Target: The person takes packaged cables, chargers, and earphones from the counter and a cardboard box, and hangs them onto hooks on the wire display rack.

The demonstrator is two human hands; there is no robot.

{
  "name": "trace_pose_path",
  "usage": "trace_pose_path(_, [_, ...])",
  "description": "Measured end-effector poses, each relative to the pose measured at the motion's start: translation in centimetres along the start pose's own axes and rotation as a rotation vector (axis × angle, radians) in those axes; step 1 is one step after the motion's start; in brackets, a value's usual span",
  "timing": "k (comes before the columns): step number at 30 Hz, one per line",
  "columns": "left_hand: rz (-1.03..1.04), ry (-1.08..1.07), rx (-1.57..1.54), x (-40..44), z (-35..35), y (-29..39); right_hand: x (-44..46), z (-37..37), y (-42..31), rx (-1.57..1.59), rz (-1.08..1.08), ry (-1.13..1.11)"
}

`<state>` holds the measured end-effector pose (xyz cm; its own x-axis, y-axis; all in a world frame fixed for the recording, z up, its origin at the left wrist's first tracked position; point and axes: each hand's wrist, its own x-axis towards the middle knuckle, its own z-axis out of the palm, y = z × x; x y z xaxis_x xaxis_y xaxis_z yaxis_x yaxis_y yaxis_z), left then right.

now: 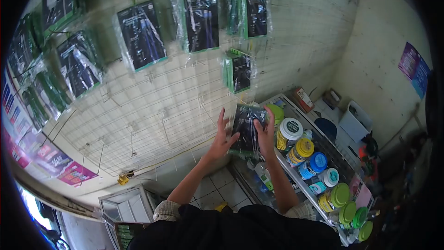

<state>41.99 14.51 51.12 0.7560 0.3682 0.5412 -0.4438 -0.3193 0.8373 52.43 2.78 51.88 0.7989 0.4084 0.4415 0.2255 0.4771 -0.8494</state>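
Note:
A black packet [245,132] in clear plastic, with a green top edge, is held upright in front of the wire grid. My right hand [265,134] grips it along its right side, thumb pressed on the front. At the packet's left edge is my left hand [223,140], fingers spread upward and thumb near the lower left of the packet; whether the thumb touches is hard to tell. Just above hangs a similar packet [240,73] on a hook. The print on the held packet is too blurred to read.
More black and green packets [141,34] hang on the wire wall grid [152,106], among bare protruding hooks. To the right, a glass counter [296,171] carries several lidded jars [304,150]. Behind it stands a white bin [355,120]. An open carton [129,234] sits lower left.

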Motion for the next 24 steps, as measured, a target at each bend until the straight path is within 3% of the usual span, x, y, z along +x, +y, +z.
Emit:
trace_pose_path(2, [-0.011,-0.016,-0.039,2.9,0.3,0.5,2.0,-0.3,-1.9,-0.063,-0.094,-0.039])
trace_pose_path(4, [0.052,-0.164,0.173,5.9,0.1,1.5,4.6,-0.1,-3.0,-0.039,-0.159,0.007])
trace_pose_path(7, [0.18,-0.064,0.249,8.9,1.1,1.7,9.1,-0.7,-3.6,-0.199,-0.359,-0.006])
trace_pose_path(9, [0.209,-0.019,0.313,10.0,1.3,1.4,10.7,-0.8,-3.4,-0.132,-0.246,-0.064])
trace_pose_path(14, [0.324,0.086,0.404,12.1,1.7,1.8,12.9,-0.2,-3.1,-0.056,-0.299,-0.031])
trace_pose_path(24, [0.278,0.132,0.498,14.7,0.9,-1.5,16.2,0.3,0.0,0.014,-0.21,-0.071])
